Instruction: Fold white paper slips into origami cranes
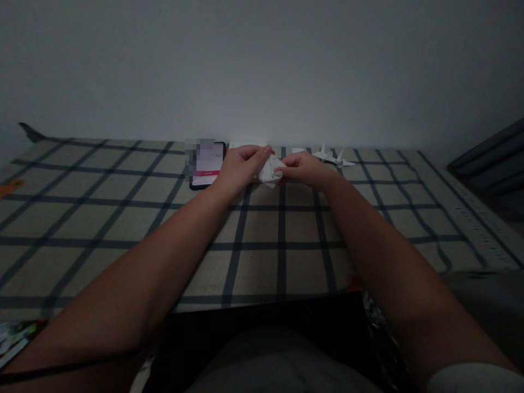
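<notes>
A folded piece of white paper (270,172) is held between my two hands, above the far part of the checked tablecloth. My left hand (244,166) pinches its left side, with the thumb along the upper edge. On the other side my right hand (303,168) grips the paper's right edge between thumb and fingers. Creases run across the paper; its lower tip points toward me. Just right of my right hand lie folded white paper cranes (336,158), partly behind that hand. Some fingertips are hidden behind the paper.
A phone (207,177) with a lit screen lies left of my left hand. White paper (248,145) lies behind my left hand, near the wall (262,71). The checked tablecloth (262,262) covers the table up to the wall. An orange item (11,188) is at the far left.
</notes>
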A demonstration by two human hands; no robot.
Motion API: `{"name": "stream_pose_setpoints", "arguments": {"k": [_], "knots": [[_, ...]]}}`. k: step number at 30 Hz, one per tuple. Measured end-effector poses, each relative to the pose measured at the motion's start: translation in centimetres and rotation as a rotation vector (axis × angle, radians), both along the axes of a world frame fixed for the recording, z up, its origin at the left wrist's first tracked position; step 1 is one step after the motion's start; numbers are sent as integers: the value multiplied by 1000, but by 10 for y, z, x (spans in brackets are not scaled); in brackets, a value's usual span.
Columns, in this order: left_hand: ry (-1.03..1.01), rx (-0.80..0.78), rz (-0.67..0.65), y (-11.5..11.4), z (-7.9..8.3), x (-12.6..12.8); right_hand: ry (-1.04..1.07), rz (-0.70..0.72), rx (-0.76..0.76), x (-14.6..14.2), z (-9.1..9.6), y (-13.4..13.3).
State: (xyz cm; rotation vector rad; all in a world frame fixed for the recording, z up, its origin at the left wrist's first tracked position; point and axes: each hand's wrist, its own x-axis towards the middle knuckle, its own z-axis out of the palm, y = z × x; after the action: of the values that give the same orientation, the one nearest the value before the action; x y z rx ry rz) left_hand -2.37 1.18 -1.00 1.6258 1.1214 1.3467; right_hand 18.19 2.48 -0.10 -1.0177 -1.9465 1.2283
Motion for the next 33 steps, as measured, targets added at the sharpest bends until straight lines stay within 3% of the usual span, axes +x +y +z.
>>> {"name": "stream_pose_setpoints", "arguments": {"k": [6, 23, 33], "knots": [[46, -64, -31, 0, 2, -4, 68, -46, 24, 2, -6, 5], [220, 128, -4, -4, 3, -5, 237, -37, -154, -3, -8, 6], [233, 125, -26, -6, 4, -4, 93, -45, 14, 0, -2, 2]]}}
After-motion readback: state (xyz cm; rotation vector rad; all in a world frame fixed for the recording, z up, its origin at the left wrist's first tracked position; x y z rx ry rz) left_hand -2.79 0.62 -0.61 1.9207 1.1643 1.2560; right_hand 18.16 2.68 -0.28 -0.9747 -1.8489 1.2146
